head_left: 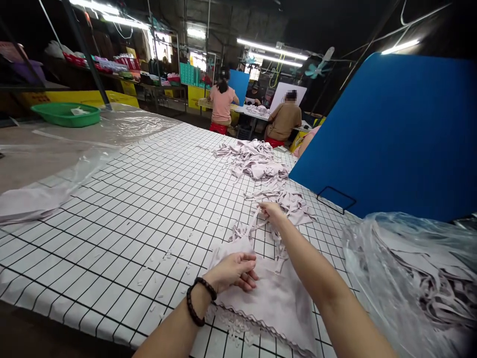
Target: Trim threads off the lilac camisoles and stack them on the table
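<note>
A pale pink camisole (283,293) with thin straps and a wavy hem lies spread on the table in front of me. My right hand (272,213) reaches forward and is pinched on one of its straps (254,220), which is pulled up taut. Over the body of the camisole hovers my left hand (238,272), its fingers loosely curled and apart with nothing between them. A dark beaded bracelet (201,300) circles my left wrist. Beyond my right hand lies a heap of similar pale pink garments (257,166).
A grid-patterned cloth (149,223) covers the table, with small white scraps scattered on it. To the right stand a blue board (391,134) and a clear plastic bag (367,268) of garments. A green tray (67,119) sits back left. Several people (222,104) sit farther off.
</note>
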Demonstrator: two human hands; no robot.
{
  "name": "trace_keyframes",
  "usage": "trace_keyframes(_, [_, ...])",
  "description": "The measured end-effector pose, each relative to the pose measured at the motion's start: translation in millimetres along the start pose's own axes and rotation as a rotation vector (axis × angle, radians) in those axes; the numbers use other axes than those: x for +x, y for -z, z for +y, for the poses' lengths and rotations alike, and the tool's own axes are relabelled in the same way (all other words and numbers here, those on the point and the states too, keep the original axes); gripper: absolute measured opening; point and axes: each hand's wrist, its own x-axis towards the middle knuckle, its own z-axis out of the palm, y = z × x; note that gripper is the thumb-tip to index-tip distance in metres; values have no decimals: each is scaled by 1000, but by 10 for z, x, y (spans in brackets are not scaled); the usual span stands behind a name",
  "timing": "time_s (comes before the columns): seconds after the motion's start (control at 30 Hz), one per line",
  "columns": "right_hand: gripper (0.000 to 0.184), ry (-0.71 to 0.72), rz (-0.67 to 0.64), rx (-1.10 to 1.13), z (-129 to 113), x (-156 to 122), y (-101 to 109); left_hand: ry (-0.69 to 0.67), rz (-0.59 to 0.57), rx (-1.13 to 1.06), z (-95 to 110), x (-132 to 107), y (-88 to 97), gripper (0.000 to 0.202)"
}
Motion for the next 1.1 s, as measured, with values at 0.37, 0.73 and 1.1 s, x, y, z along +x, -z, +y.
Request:
trace_keyframes(0.37, [11,265,6,229,-170,-434,140,-1,21,-73,8,-7,-5,60])
trace_keyframes(0.73, [27,1149,-169,-778,275,-1447,215,-216,89,-348,181,-63,-63,53])
trace_keyframes(1.1, [42,820,-564,-615,72,-1772,301,-202,127,120,87,-51,-106,45])
